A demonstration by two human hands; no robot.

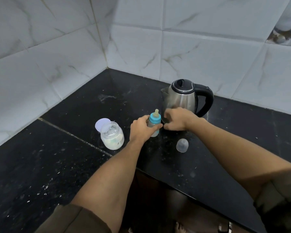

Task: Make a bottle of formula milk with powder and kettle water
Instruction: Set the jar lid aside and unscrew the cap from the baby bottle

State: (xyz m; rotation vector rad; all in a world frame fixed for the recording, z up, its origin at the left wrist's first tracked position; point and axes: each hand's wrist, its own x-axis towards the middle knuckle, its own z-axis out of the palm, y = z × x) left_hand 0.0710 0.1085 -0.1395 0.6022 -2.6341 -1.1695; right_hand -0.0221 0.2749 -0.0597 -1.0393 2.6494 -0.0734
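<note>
Standing upright on the black surface (57, 165), the bottle (154, 122) carries its blue ring (155, 119) and teat (156, 113). The left hand (140, 130) grips its body, fingers wrapped round it, so what is inside cannot be made out. The right hand (176, 119) sits just beside the ring with fingers curled toward it; whether it grips the ring cannot be told. Behind that hand stands a steel kettle (181, 96), lid closed, black handle to the right. Left of the bottle is an open clear jar (112, 137) with white powder in its lower part, and a round white lid (102, 124) lies just behind it. A clear cap (182, 145) stands dome-up on the surface, nearer the person.
</note>
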